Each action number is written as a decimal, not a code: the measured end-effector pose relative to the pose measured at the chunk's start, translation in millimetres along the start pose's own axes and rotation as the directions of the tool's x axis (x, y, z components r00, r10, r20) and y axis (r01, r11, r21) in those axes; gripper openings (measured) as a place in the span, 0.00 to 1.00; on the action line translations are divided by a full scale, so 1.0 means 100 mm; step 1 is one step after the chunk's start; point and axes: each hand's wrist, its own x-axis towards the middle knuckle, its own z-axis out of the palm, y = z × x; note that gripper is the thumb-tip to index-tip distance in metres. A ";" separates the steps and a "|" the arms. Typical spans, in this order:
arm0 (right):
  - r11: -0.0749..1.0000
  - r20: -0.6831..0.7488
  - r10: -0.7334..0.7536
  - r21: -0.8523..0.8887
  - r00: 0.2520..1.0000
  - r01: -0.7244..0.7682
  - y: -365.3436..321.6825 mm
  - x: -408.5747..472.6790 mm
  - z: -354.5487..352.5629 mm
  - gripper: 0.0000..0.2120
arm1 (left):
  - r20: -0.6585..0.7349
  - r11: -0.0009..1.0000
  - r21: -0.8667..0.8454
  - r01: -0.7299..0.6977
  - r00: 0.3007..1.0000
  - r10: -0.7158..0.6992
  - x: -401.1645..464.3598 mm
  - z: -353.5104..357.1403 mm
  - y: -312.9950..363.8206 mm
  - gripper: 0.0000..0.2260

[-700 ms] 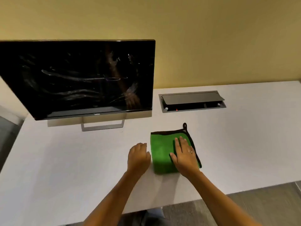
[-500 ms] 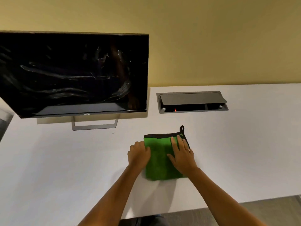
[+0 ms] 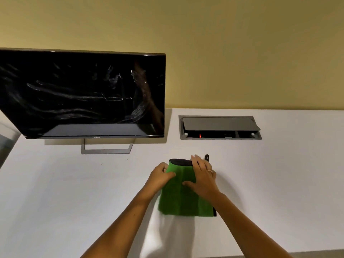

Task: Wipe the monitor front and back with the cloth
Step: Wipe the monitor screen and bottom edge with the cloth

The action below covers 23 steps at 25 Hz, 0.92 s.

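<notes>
A folded green cloth with a black border lies on the white desk, in front of me. My left hand grips its left edge, thumb on top and fingers curled under. My right hand lies on the cloth's upper right part, thumb pressing the middle and fingers reaching over the far black edge. The black monitor stands at the back left on a grey frame stand. Its dark screen is streaked with smears, and its back is hidden.
A recessed grey cable box with a half-raised lid sits in the desk right of the monitor. A yellow wall runs behind the desk. The desk's left edge lies below the monitor's left side.
My left hand has moved from beside the cloth onto its left edge and taken hold. My right hand slid toward the cloth's far edge. The cloth has bunched narrower.
</notes>
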 end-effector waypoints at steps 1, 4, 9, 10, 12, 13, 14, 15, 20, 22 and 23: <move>0.997 -0.026 -0.037 0.067 0.999 0.038 -0.06 0.05 -0.10 0.45 | 0.036 0.999 -0.012 -0.036 0.999 0.037 -0.04 -0.02 0.08 0.05; 0.979 0.051 -0.059 0.196 0.997 0.047 -0.19 0.22 -0.42 0.41 | 0.070 0.989 -0.065 -0.135 0.988 0.140 -0.14 -0.13 0.30 0.05; 0.890 -0.057 -0.210 0.401 0.976 0.215 -0.48 0.37 -0.86 0.10 | -0.049 0.968 -0.114 -0.222 0.975 0.218 -0.27 -0.52 0.55 0.08; 0.865 -0.058 -0.234 0.445 0.971 0.234 -0.60 0.37 -0.90 0.09 | -0.069 0.961 -0.132 -0.244 0.969 0.237 -0.32 -0.61 0.60 0.08; 0.834 -0.087 -0.258 0.483 0.962 0.267 -0.86 0.36 -0.95 0.14 | -0.112 0.947 -0.141 -0.289 0.955 0.274 -0.42 -0.76 0.67 0.08; 0.837 -0.128 -0.268 0.460 0.955 0.297 -1.01 0.35 -0.96 0.19 | -0.148 0.939 -0.140 -0.315 0.944 0.294 -0.48 -0.86 0.70 0.08; 0.854 -0.193 -0.281 0.397 0.940 0.336 -1.15 0.32 -0.95 0.23 | -0.185 0.930 -0.143 -0.339 0.932 0.311 -0.54 -0.96 0.73 0.08; 0.873 -0.271 -0.308 0.301 0.912 0.384 -1.30 0.28 -0.94 0.27 | -0.219 0.923 -0.150 -0.355 0.922 0.319 -0.59 -1.08 0.75 0.08; 0.848 -0.293 -0.525 -0.093 0.799 0.522 -2.04 0.05 -0.77 0.54 | -0.283 0.895 -0.183 -0.408 0.893 0.349 -0.87 -1.82 0.84 0.10; 0.869 -0.290 -0.491 -0.097 0.822 0.485 -2.34 0.02 -0.63 0.58 | -0.234 0.884 -0.211 -0.417 0.900 0.368 -1.00 -2.12 0.84 0.09; 0.885 -0.322 -0.454 -0.056 0.831 0.462 -2.52 0.00 -0.58 0.58 | -0.200 0.880 -0.224 -0.419 0.904 0.379 -1.07 -2.27 0.80 0.09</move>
